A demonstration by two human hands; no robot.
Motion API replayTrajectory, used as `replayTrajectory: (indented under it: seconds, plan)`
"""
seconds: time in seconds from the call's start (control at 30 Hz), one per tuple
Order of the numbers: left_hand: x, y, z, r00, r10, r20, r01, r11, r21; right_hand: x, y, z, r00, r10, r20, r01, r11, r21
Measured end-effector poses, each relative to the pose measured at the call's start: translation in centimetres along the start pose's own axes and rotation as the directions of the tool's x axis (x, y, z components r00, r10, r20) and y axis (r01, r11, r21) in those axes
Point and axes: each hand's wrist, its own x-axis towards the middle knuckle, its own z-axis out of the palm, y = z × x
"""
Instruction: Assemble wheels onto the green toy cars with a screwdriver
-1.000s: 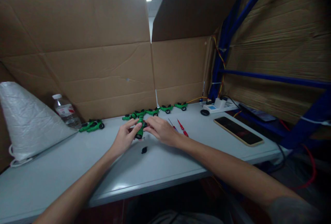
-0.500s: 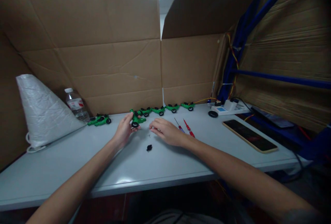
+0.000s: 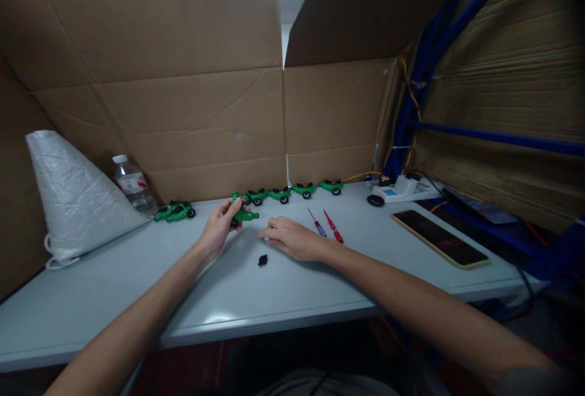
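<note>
My left hand [image 3: 219, 225] is closed around a green toy vehicle [image 3: 247, 216] with black wheels, raised a little above the white table [image 3: 205, 298]. My right hand [image 3: 290, 237] rests low on the tabletop to the right of it. Its thumb and fingertips come together at the surface; whatever they pinch is too small to make out. Just below those fingertips lies a small black part [image 3: 262, 260]. Two thin screwdrivers, a purple-handled screwdriver [image 3: 320, 228] and a red screwdriver [image 3: 336, 233], lie beyond my right hand.
Several green toy vehicles [image 3: 304, 190] line the cardboard wall [image 3: 205, 109], with more green toys [image 3: 180, 211] at left. A water bottle [image 3: 134, 186] and white bag [image 3: 82, 207] stand left. At right are a phone [image 3: 439, 237], black disc [image 3: 375, 201] and power strip [image 3: 411, 190].
My right fingertips have come down and slightly left, onto the spot where a tiny thin piece lay. The toy in my left hand has turned, so its wheel shows less.
</note>
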Motion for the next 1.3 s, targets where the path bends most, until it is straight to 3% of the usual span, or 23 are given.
replayTrajectory:
  seconds: [0.3, 0.47, 0.7, 1.03, 1.3]
  plan:
    - [-0.1, -0.3, -0.1, 0.994, -0.107, 0.024, 0.107, 0.994, -0.004, 0.0, 0.2, -0.4, 1.000, 0.024, 0.004, -0.024, 1.000, 0.014]
    - [-0.1, -0.4, -0.3, 0.995, -0.048, 0.084, 0.039, 0.993, 0.109, 0.1, 0.5, -0.8, 0.999, 0.033, 0.024, -0.033, 0.999, -0.010]
    - [0.2, -1.2, -0.8, 0.999, -0.015, 0.047, 0.000, 0.953, 0.302, 0.1, 1.1, -1.2, 0.998, 0.041, 0.053, -0.036, 0.996, -0.085]
    - [0.4, -1.2, -1.0, 0.998, 0.010, 0.060, -0.034, 0.905, 0.423, -0.7, 1.7, -1.6, 0.984, 0.175, 0.016, -0.161, 0.932, -0.326]
    - [0.6, -1.6, -1.1, 0.990, 0.037, 0.135, -0.095, 0.889, 0.448, -0.7, 1.7, -2.0, 0.979, 0.203, 0.035, -0.168, 0.886, -0.432]
